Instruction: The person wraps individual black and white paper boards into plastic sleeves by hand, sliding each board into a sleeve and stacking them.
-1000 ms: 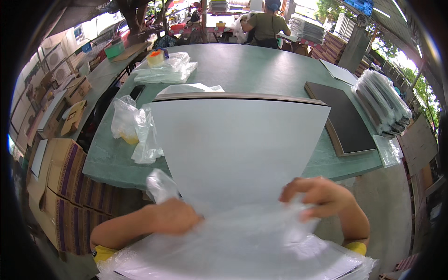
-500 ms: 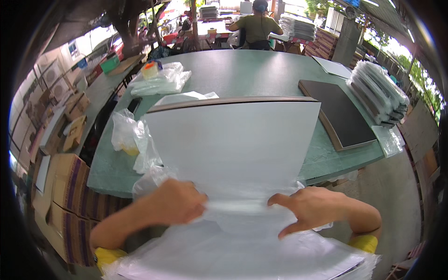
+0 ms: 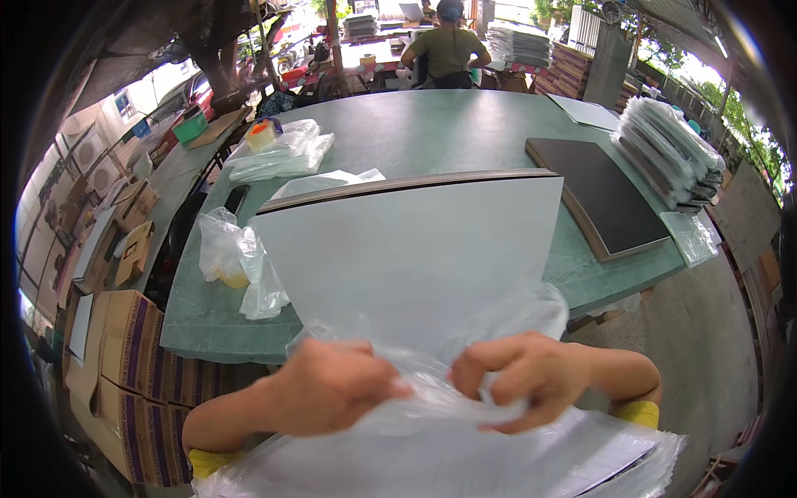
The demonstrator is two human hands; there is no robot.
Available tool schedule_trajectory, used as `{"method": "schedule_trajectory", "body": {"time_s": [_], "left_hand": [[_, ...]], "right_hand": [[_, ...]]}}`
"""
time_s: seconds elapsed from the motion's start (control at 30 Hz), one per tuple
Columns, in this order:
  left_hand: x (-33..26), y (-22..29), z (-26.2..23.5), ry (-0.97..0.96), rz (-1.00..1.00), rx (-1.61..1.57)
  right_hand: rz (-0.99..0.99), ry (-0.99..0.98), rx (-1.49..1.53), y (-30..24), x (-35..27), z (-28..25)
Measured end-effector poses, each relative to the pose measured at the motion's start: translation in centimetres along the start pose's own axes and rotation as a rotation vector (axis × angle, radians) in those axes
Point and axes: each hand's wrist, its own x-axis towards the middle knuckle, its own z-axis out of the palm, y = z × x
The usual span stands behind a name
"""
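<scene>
A clear plastic bag (image 3: 432, 378) is bunched between my two hands at the near edge of a white board stack (image 3: 415, 249). My left hand (image 3: 332, 386) pinches the film on the left, slightly blurred. On the right, my right hand (image 3: 531, 378) has thumb and fingers closed on the same film. The white boards tilt up away from me, dark layers showing along their far edge. Below my hands lies a plastic-covered white stack (image 3: 432, 461), close to my body. Film hides the near end of the boards.
On the green table (image 3: 390, 124) lie a dark board stack (image 3: 598, 195), wrapped packs (image 3: 668, 153), folded plastic bags (image 3: 282, 153) with tape rolls (image 3: 261, 133), and crumpled plastic (image 3: 241, 257). Cartons (image 3: 124, 373) stand at left. A person (image 3: 448, 50) sits beyond the table.
My hands have come closer together and gathered the plastic. My right hand's fingers have closed on the film, which now puffs up beside the boards. The view has shifted slightly.
</scene>
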Motion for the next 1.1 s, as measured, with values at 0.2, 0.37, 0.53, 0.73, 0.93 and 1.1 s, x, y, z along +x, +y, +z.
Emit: {"method": "schedule_trajectory", "body": {"time_s": [0.2, 0.37, 0.53, 0.73, 0.93, 1.1], "left_hand": [[1.6, 1.0, -2.1, -0.069, -0.034, -0.429], [-0.6, -2.0, -1.1, -0.181, -0.149, -0.842], [-1.8, -0.9, 0.7, 0.322, -0.100, -1.049], [0.3, -1.5, 0.5, -0.772, -0.120, -0.194], [-2.2, -5.4, 0.8, -0.374, -0.429, 1.059], [0.2, 0.1, 3.0, -0.986, -0.519, 0.551]], "right_hand": [[0.304, -0.391, 0.128, 2.6, -1.4, 2.3], [-0.108, -0.036, 0.275, 0.6, 0.0, -1.1], [0.403, -0.766, 0.016, 3.5, -0.3, 2.4], [0.882, -0.045, -1.161, 11.7, -9.4, -3.4], [0.763, -0.086, -1.309, 3.6, -7.0, -4.7], [0.988, -0.201, -1.503, 5.2, -8.2, -7.3]]}}
